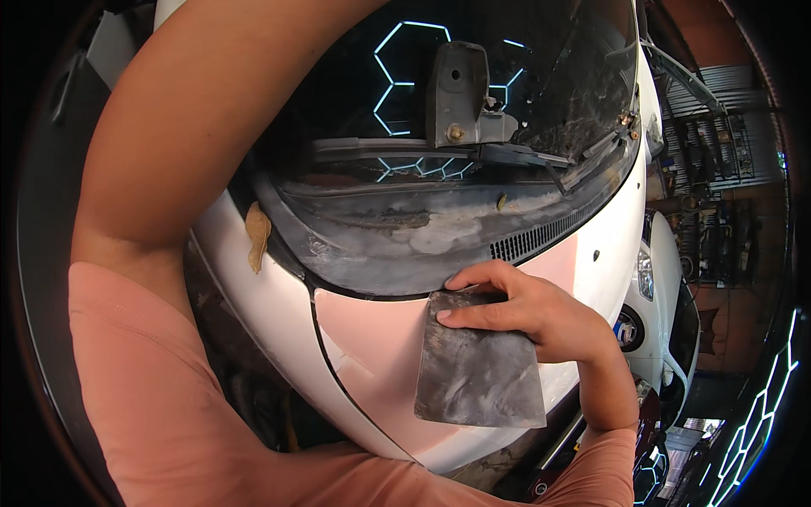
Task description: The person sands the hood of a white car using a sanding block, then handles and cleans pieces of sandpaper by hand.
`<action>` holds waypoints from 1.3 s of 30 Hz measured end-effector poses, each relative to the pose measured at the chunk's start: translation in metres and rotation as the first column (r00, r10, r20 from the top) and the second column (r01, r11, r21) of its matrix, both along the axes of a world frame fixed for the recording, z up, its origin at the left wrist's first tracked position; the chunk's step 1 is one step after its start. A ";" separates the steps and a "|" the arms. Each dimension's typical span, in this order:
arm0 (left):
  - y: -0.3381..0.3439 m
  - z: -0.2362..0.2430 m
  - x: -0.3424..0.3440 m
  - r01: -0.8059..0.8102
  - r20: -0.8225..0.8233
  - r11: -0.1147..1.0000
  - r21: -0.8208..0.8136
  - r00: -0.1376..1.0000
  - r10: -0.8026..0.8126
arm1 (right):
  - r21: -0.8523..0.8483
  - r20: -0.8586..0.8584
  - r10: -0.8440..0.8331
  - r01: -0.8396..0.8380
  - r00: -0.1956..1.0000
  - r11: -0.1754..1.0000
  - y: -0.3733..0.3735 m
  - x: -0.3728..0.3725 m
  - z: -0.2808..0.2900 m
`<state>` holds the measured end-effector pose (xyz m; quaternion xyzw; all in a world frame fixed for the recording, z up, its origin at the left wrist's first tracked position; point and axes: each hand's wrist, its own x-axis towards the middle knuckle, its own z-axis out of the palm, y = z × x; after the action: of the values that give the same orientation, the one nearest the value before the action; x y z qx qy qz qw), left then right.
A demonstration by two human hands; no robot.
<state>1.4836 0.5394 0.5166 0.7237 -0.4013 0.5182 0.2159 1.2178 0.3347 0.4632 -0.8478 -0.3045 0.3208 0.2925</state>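
Right hand (532,317) pinching a grey sheet (481,376) over the hood (604,262).

The thumb presses on the sheet's face near its upper edge, fingers bent above and behind (a closed hold), and most of the sheet extends toward the person from the grip; I cannot tell whether it touches the hood. Left of the grip shows a pink patch (363,325), with a dry leaf (258,239) farther left. Just beyond the grip is the vent (541,238); farther beyond, the wiper (405,150) and a bracket (457,101). The left hand is out of view, its grip unknown.
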 end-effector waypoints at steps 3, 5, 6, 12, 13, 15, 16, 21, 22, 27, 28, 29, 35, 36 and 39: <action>0.004 0.002 0.001 0.008 0.001 1.000 0.005 1.000 -0.008 | 0.063 0.010 0.023 -0.024 1.000 0.998 0.010 -0.001 -0.004; 0.005 0.001 0.002 0.016 0.008 1.000 -0.006 1.000 -0.016 | 0.099 0.008 0.010 -0.011 1.000 0.995 0.018 -0.002 -0.008; 0.004 0.001 0.002 0.018 0.008 1.000 -0.014 1.000 -0.018 | 0.117 0.007 0.005 -0.006 1.000 0.993 0.021 -0.002 -0.009; 0.003 0.002 0.000 0.042 -0.016 0.999 -0.033 0.999 -0.043 | 0.194 0.004 -0.045 0.043 0.999 0.980 0.041 -0.008 -0.019; 0.005 0.004 -0.003 0.037 -0.038 0.999 -0.027 0.999 -0.038 | 0.187 0.008 -0.050 0.048 0.999 0.981 0.046 -0.007 -0.017; 0.009 0.006 -0.005 0.036 -0.052 0.999 -0.037 0.998 -0.038 | 0.172 0.016 -0.056 0.052 0.998 0.984 0.058 -0.007 -0.012; 0.013 0.006 -0.006 0.039 -0.043 0.998 -0.040 0.998 -0.040 | 0.191 0.021 -0.055 0.050 0.998 0.980 0.064 -0.007 -0.013; -0.001 0.001 -0.003 0.116 -0.037 0.991 -0.069 0.992 -0.118 | 0.263 0.029 -0.121 0.110 0.992 0.958 0.082 -0.007 -0.020; 0.003 0.002 -0.004 0.114 -0.034 0.991 -0.072 0.993 -0.116 | 0.261 -0.001 -0.127 0.122 0.992 0.957 0.087 -0.005 -0.018; 0.010 0.004 -0.003 0.082 -0.051 0.994 -0.079 0.995 -0.086 | 0.334 -0.143 -0.278 0.311 0.950 0.890 0.092 -0.009 -0.021; 0.009 0.004 -0.002 0.093 -0.055 0.993 -0.078 0.994 -0.098 | 0.358 -0.204 -0.363 0.415 0.909 0.836 0.089 -0.017 -0.022; 0.011 0.005 -0.001 0.093 -0.057 0.993 -0.075 0.994 -0.097 | 0.422 -0.346 -0.493 0.602 0.798 0.678 0.087 -0.032 -0.022; 0.022 0.010 0.006 -0.007 -0.072 0.997 -0.079 0.997 0.001 | 0.541 -0.465 -0.772 0.829 0.434 0.140 0.060 -0.142 -0.047; 0.022 0.009 0.006 -0.035 -0.077 0.997 -0.067 0.997 0.029 | 0.536 -0.477 -0.815 0.844 0.329 0.027 0.074 -0.156 -0.049; 0.018 0.005 0.007 -0.007 -0.105 0.998 -0.065 0.994 0.000 | 0.443 -0.578 -0.804 0.881 0.139 -0.166 0.107 -0.183 -0.045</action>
<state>1.4910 0.5576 0.5216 0.7432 -0.3710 0.4928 0.2591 1.0347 0.4415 0.4186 -0.6143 0.2467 -0.0634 0.7468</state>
